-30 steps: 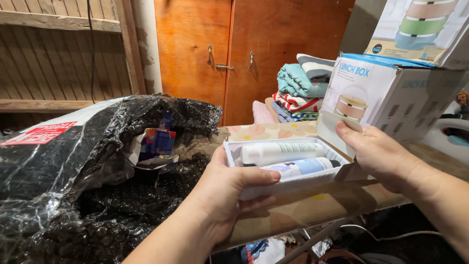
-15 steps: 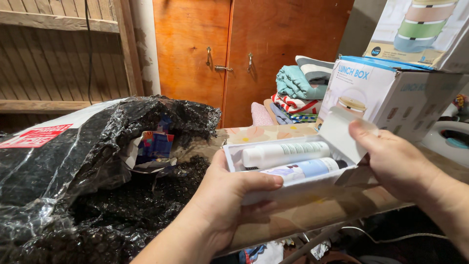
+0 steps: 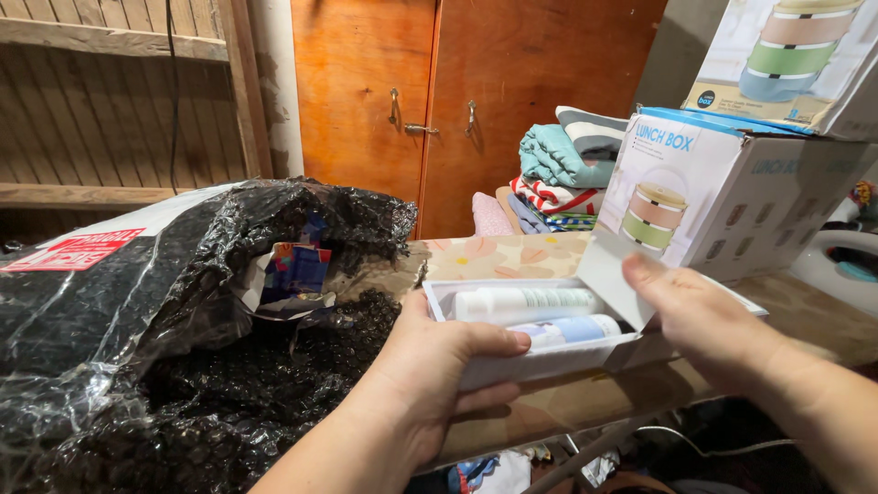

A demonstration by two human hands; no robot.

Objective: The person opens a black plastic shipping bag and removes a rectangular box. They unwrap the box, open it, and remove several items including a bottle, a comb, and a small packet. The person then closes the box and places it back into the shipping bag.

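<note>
My left hand (image 3: 434, 370) grips the near left side of a small white open box (image 3: 540, 359), thumb over its front edge. Inside lie a white tube (image 3: 523, 304) and a bottle with a pale blue label (image 3: 567, 330), side by side. My right hand (image 3: 704, 316) holds the box's white end flap (image 3: 608, 279), thumb on the flap and fingers behind it, bending it over the right end of the box.
A large black bubble-wrap bag (image 3: 155, 338) covers the left of the floral-covered board (image 3: 512, 256), with a colourful packet (image 3: 297, 270) in its mouth. Two stacked white printed cartons (image 3: 732, 183) stand at right. Folded towels (image 3: 567, 165) lie behind, before wooden cupboard doors (image 3: 430, 91).
My right hand has swung the end flap from upright against the carton down over the box's right end. The box has dropped slightly lower.
</note>
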